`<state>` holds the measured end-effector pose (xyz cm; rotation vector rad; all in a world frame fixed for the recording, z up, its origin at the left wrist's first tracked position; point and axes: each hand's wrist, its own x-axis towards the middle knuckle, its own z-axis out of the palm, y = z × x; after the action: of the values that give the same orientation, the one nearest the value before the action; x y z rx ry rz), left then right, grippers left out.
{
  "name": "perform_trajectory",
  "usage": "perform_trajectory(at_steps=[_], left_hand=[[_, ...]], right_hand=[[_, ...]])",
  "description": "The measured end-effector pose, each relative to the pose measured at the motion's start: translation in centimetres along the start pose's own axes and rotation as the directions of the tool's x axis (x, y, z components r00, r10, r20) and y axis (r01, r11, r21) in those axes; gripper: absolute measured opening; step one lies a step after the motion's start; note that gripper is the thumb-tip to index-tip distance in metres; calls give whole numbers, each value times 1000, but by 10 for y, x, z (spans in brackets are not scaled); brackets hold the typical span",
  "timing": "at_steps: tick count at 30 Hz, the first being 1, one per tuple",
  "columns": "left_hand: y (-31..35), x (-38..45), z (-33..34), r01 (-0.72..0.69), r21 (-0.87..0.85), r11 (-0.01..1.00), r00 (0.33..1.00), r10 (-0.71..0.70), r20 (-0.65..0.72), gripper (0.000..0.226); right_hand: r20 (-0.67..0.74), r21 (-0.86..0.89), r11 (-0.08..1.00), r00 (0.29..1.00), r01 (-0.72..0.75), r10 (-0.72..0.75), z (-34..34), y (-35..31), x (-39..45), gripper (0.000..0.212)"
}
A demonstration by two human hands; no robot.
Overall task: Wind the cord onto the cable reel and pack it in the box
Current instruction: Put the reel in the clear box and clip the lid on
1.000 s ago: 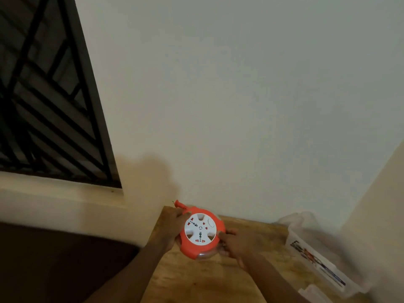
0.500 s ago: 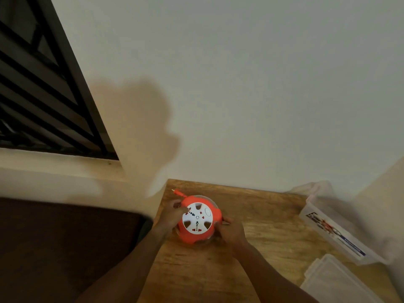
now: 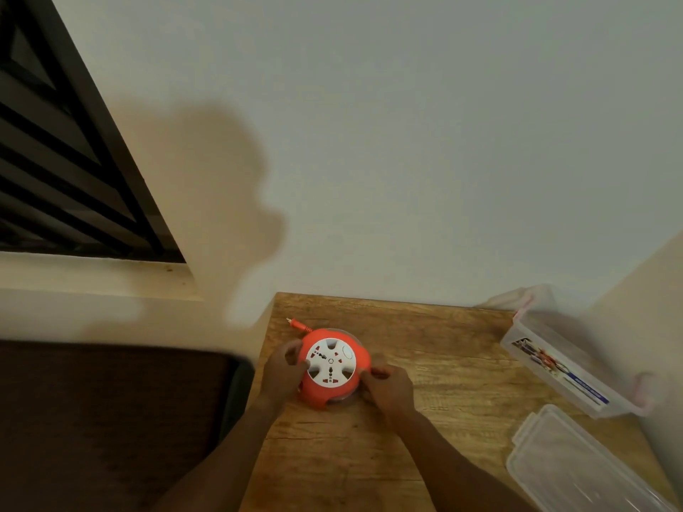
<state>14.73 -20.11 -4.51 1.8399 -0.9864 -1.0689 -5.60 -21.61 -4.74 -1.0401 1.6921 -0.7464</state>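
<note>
An orange cable reel (image 3: 332,367) with a white socket face lies flat on the wooden table (image 3: 425,345) near its left edge. An orange plug end (image 3: 297,324) sticks out from the reel toward the back left. My left hand (image 3: 282,371) grips the reel's left side. My right hand (image 3: 388,388) holds its right side, fingers pinched at the rim. A clear plastic box (image 3: 565,367) with a printed label stands open at the table's right, by the wall.
The box's clear lid (image 3: 576,463) lies flat at the front right of the table. A wall runs along the table's back edge. A dark barred window (image 3: 66,149) with a sill is to the left. A dark brown surface (image 3: 111,419) lies beside the table's left edge.
The view has tilted down, so the reel and both hands sit lower on the table and the lid has come into sight. Both hands stay on the reel.
</note>
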Motion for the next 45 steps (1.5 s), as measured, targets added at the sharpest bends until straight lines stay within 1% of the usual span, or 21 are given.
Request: perform_trajectory(at_steps=[2, 4, 6, 7, 8, 10, 11, 14, 17, 21, 25, 27, 29, 31, 33, 34, 36, 38, 41, 43, 45], left_hand=[[2, -8, 3, -44, 34, 998, 996, 47, -74, 40], [5, -16, 7, -146, 157, 977, 975, 169, -146, 36], [10, -22, 14, -218, 276, 936, 952, 266, -150, 39], [15, -24, 19, -246, 275, 929, 945, 293, -145, 41], [21, -26, 23, -283, 262, 922, 935, 326, -136, 41], [35, -25, 39, -401, 245, 883, 901, 428, -67, 37], [44, -24, 49, -453, 235, 860, 883, 469, -18, 35], [76, -22, 89, -534, 132, 835, 844, 518, 136, 31], [113, -25, 141, -539, 71, 839, 811, 495, 313, 29], [162, -31, 209, -553, 71, 830, 757, 465, 460, 32], [202, -33, 268, -538, 129, 833, 750, 402, 526, 40], [219, -27, 295, -524, 184, 832, 770, 370, 520, 45], [234, -16, 314, -509, 279, 814, 798, 325, 508, 54], [244, -4, 330, -461, 347, 817, 828, 255, 499, 62], [246, 4, 342, -437, 372, 819, 843, 229, 487, 67], [245, 7, 348, -440, 386, 811, 846, 230, 481, 68], [238, 8, 360, -433, 430, 792, 857, 214, 469, 69], [229, 5, 368, -431, 482, 763, 861, 187, 473, 63], [218, -1, 375, -415, 507, 755, 876, 181, 447, 60], [215, -6, 374, -418, 536, 734, 884, 193, 426, 59], [213, -10, 370, -435, 555, 709, 880, 205, 428, 56]], right_hand=[[6, -18, 999, 999, 32, -32, -3, 3, -4, 10], [-2, -80, 995, 998, 62, -62, -11, 8, -11, 17], [-37, -103, 992, 997, 69, -73, -25, 17, -22, 15], [-54, -93, 993, 996, 71, -77, -34, 23, -28, 14], [-72, -89, 993, 994, 80, -87, -43, 29, -34, 20], [-125, -106, 991, 987, 87, -100, -67, 43, -45, 30], [-151, -110, 991, 984, 79, -95, -80, 48, -50, 29], [-240, -92, 995, 969, 30, -51, -121, 62, -60, 32], [-368, -50, 999, 929, 14, -31, -169, 76, -67, 35], [-539, -9, 1000, 842, -4, -1, -238, 98, -72, 34], [-640, 42, 999, 767, -24, 45, -303, 120, -77, 33], [-680, 64, 997, 729, -45, 77, -331, 132, -81, 26], [-696, 61, 996, 711, -73, 94, -353, 145, -85, 20], [-691, 47, 986, 708, -157, 146, -373, 166, -87, 26], [-654, -24, 954, 727, -297, 210, -384, 185, -89, 48], [-628, -58, 939, 743, -339, 229, -387, 194, -92, 53], [-583, -81, 935, 777, -345, 237, -390, 209, -97, 57], [-575, -71, 948, 789, -311, 216, -388, 215, -103, 60], [-548, -89, 965, 821, -246, 159, -388, 214, -106, 40], [-500, -83, 967, 849, -243, 170, -390, 212, -106, 31], [-480, -53, 967, 855, -249, 194, -392, 209, -106, 20]])
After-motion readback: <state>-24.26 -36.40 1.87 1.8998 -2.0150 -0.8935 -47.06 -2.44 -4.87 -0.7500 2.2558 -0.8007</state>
